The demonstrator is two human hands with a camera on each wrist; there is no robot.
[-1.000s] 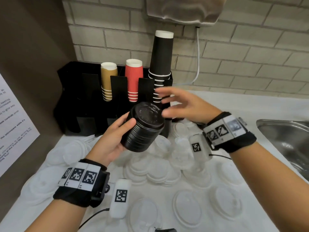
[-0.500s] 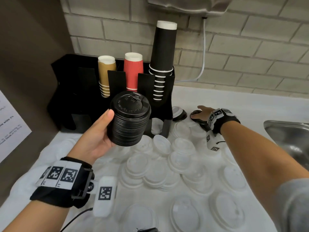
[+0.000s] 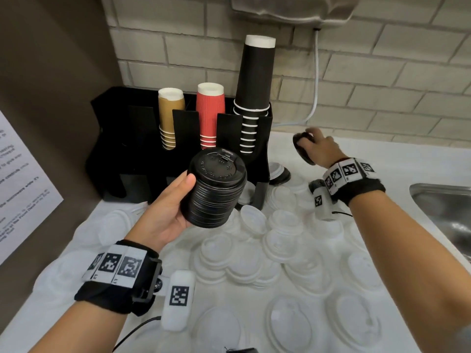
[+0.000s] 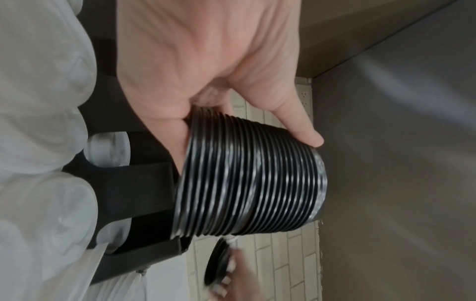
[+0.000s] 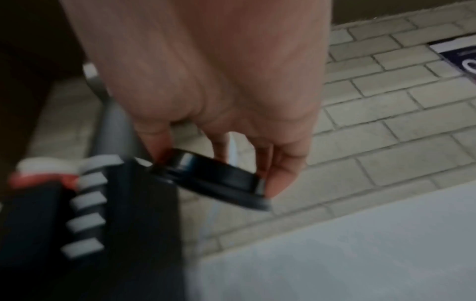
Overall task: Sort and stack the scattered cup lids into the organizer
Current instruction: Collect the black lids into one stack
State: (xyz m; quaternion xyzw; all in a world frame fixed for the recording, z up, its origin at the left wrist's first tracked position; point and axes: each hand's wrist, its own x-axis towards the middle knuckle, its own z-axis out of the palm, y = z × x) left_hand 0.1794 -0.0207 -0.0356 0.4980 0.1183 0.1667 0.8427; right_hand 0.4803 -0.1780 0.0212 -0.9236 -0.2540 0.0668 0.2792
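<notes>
Two hands gathering black cup lids in front of the organizer [image 3: 142, 138]

Your left hand [image 3: 163, 215] wraps the stack of black lids [image 3: 215, 189]; your right hand [image 3: 319, 149] pinches a single black lid [image 5: 213, 179] by its rim, far right above the bench [image 3: 382, 154] — light, slippery, likely flexible.

Black lid stack [image 3: 215, 188], black organizer [image 3: 142, 138], white, perhaps translucent, loose lids [image 3: 244, 266].

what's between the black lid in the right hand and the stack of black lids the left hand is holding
Nothing visible. The right hand pinches a single black lid in the air right of the organizer; the left hand holds the black lid stack in front of it, its top uncovered. Only open air lies between.
</notes>
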